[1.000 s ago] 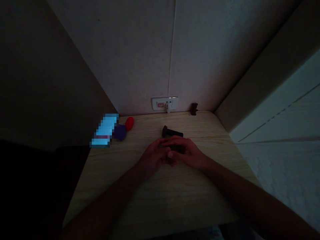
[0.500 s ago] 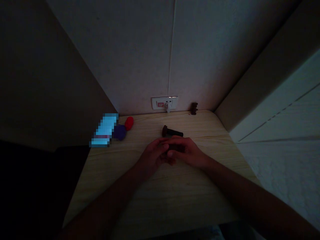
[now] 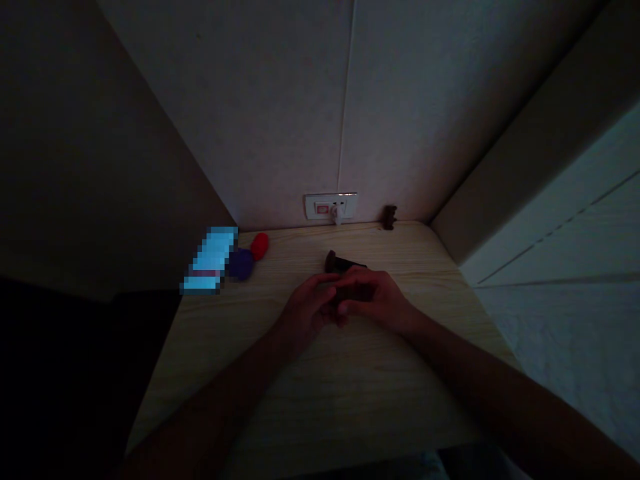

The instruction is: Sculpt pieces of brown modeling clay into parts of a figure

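Observation:
My left hand [image 3: 310, 308] and my right hand [image 3: 376, 299] meet over the middle of the wooden tabletop. Their fingers are curled towards each other and close together around a small dark patch. What lies between them, if anything, is hidden by the fingers and the dim light. Just beyond the fingertips a dark stick-like piece with a round brown end [image 3: 331, 261] lies on the wood. My right hand covers part of its black shaft.
A lit, blurred-out phone-like screen [image 3: 209, 260] is at the left edge of the tabletop [image 3: 320, 400]. Beside it sit a purple lump [image 3: 242, 265] and a red lump [image 3: 259, 246]. A small dark brown shape [image 3: 389, 217] stands by the wall, near a socket with a plug [image 3: 337, 213].
Both hands stay together in nearly the same spot, with small finger movements. My right hand now hides more of the dark shaft. The view has shifted slightly.

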The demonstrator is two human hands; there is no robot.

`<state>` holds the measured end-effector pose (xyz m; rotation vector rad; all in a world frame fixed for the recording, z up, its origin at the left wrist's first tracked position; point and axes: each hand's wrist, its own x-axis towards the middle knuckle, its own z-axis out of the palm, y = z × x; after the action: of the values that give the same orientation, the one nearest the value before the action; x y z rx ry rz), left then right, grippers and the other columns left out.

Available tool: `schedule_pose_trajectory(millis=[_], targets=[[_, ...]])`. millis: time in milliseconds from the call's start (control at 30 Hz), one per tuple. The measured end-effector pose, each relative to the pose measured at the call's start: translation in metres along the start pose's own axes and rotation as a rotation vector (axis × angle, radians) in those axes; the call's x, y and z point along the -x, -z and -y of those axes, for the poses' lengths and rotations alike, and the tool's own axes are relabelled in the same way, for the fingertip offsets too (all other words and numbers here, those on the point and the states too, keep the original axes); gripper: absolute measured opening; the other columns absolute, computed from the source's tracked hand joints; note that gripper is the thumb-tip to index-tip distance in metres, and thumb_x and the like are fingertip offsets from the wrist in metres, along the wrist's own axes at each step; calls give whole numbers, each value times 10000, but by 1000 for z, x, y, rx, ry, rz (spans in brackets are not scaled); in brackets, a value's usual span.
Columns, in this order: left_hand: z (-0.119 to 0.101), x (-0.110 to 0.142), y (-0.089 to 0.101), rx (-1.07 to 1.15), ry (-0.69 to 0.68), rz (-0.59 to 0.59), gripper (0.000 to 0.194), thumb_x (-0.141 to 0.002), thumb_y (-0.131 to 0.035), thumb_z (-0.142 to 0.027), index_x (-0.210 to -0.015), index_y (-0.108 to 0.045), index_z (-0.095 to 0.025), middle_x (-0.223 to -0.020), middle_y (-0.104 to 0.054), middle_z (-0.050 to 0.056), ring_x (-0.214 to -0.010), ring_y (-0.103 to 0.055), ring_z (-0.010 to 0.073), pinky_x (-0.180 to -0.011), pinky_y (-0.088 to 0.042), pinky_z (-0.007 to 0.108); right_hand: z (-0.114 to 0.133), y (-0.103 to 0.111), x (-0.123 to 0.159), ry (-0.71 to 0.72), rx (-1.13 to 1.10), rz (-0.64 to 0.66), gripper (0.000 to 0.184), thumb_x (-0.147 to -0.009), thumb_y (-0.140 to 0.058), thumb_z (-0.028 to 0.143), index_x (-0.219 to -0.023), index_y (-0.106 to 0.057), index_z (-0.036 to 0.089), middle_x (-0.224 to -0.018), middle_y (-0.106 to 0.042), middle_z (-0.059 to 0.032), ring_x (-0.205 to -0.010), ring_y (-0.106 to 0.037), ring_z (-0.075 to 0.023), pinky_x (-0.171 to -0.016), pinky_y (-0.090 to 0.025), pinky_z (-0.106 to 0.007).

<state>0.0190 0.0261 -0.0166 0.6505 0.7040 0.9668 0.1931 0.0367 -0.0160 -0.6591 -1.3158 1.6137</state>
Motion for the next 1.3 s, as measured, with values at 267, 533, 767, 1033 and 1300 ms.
schedule_pose_trajectory(millis=[267, 533, 767, 1033, 1300], targets=[[0, 0, 2, -10, -2, -13, 391, -791, -796, -275, -1121, -631, -144, -871, -735, 62, -628, -681, 156, -561, -538, 286, 0, 4, 1, -10, 61, 12, 405, -644, -937, 247, -974, -707, 207, -853, -720, -1, -723, -728, -161, -688, -616, -314], [-5, -1, 1, -10, -34, -3, 404, -794, -792, -332, -1122, -656, -139, -835, -728, 48, -595, -660, 145, -509, -512, 260, 3, 5, -2, -122, -72, 101, 384, -732, -884, 265, -1035, -662, 190, -833, -785, -14, -749, -758, -171, -764, -600, -336], [-1, -2, -2, 23, -55, -46, 446, -695, -881, -346, -1020, -664, -134, -869, -736, 55, -645, -665, 154, -554, -535, 279, -1, 3, 3, 0, 251, -130, 529, -619, -954, 293, -1038, -642, 217, -748, -699, 16, -672, -677, -162, -664, -571, -306], [0, 0, 2, -153, 5, -68, 333, -636, -903, -274, -870, -704, -143, -747, -723, 13, -601, -632, 113, -556, -444, 213, 2, 6, 4, 267, 679, -30, 739, -632, -946, 386, -1296, -640, 281, -1165, -562, -82, -1104, -575, -259, -979, -518, -444], [0, 2, 4, -395, -21, -6, 247, -655, -876, -226, -862, -759, -159, -812, -769, 48, -719, -698, 175, -682, -516, 279, -2, 1, 4, 267, 641, 113, 762, -650, -934, 346, -1343, -629, 262, -1341, -549, -124, -1259, -567, -304, -1078, -478, -489]])
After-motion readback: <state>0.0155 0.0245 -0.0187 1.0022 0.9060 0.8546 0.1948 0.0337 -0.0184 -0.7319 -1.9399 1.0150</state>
